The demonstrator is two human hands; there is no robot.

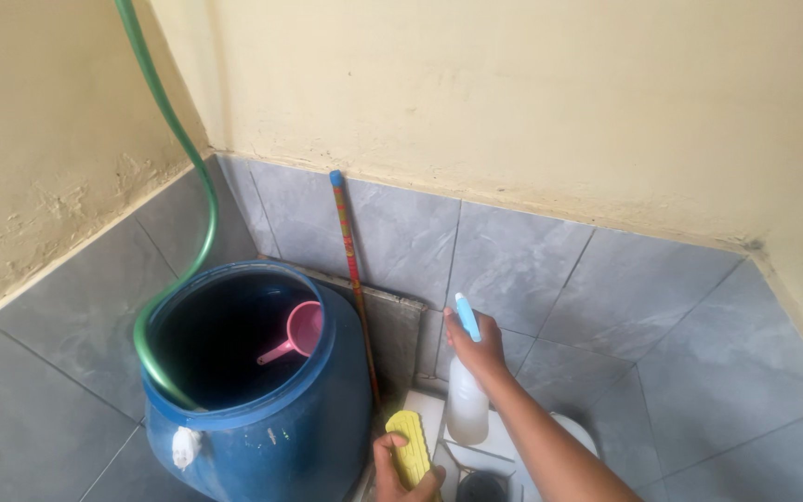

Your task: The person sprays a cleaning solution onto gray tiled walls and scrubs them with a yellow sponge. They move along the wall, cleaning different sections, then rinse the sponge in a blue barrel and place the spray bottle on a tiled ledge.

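Right hand (480, 351): fingers wrapped tight round neck of white spray bottle (466, 402) w/ light blue nozzle, bottle upright, held above white squat toilet (439, 423) at bottom centre. Left hand (401, 471): closed on yellow ribbed scrub brush (410, 448), just left of bottle, low by toilet. Blue barrel (271, 409) to the left, open top, pink dipper (297, 333) inside; green hose (183, 214) runs down wall into it. Striped stick (353, 270) leans on grey tiled wall (513, 260) btw barrel & bottle.
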